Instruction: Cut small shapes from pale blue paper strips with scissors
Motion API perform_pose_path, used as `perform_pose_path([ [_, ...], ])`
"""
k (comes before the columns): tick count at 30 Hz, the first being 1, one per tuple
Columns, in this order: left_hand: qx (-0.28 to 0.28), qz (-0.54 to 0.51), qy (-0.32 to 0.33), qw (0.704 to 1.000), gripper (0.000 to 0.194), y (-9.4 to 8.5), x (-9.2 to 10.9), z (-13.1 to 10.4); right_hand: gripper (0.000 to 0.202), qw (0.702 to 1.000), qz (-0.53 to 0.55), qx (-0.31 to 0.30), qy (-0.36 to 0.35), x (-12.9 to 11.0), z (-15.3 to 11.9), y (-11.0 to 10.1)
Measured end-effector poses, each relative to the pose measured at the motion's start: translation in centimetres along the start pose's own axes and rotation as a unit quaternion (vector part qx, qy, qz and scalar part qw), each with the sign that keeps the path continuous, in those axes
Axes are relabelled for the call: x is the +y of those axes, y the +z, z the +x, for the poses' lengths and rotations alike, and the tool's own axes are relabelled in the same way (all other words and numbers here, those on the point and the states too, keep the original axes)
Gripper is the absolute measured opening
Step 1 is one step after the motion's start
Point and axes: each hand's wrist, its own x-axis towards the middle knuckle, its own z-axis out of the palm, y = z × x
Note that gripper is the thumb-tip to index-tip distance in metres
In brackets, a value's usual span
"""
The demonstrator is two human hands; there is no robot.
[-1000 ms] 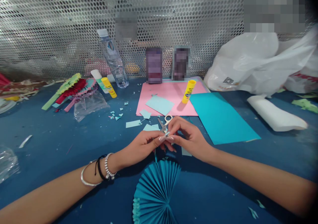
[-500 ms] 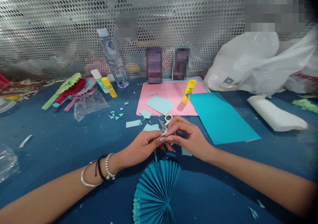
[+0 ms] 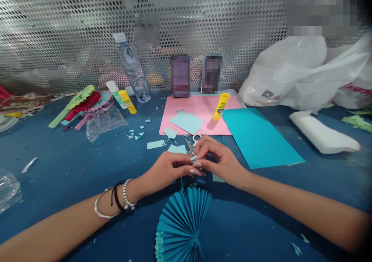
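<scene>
Over the table, my left hand [image 3: 170, 167] and my right hand [image 3: 219, 159] meet at the fingertips. Between them is a tiny pale blue paper piece [image 3: 193, 158], pinched by the fingers of both hands and partly hidden. Just behind the fingers lie scissors [image 3: 190, 148] with white handles, partly covered by my right hand. Nearer to me a pleated teal paper fan [image 3: 186, 219] is spread, with a ruffled light blue trim [image 3: 159, 242] along its left edge. Pale blue paper pieces [image 3: 177, 149] lie beyond my left hand.
A yellow glue stick [image 3: 221, 107] stands on pink paper [image 3: 174, 111], beside a teal sheet [image 3: 261, 138]. At the back are a water bottle [image 3: 132, 68], two phones [image 3: 180, 76] and white plastic bags [image 3: 285, 72]. Finished-looking paper fans [image 3: 78, 107] lie left; a white roll [image 3: 322, 132] lies right.
My left thumb has dropped away from its index finger, so the small pale blue piece shows more between the fingertips. The fan and other things on the table have stayed put.
</scene>
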Motion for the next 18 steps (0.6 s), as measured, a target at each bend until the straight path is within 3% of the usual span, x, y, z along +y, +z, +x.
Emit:
perform_pose_path([
  [12, 0.048, 0.003, -0.01, 0.999, 0.014, -0.24, 0.08, 0.16, 0.019, 1.0, 0.0, -0.027, -0.014, -0.37, -0.07, -0.13],
  [18, 0.045, 0.0, -0.012, 0.999, 0.015, -0.26, 0.11, 0.06, 0.019, 0.999, -0.026, -0.023, -0.022, -0.5, -0.18, -0.16],
])
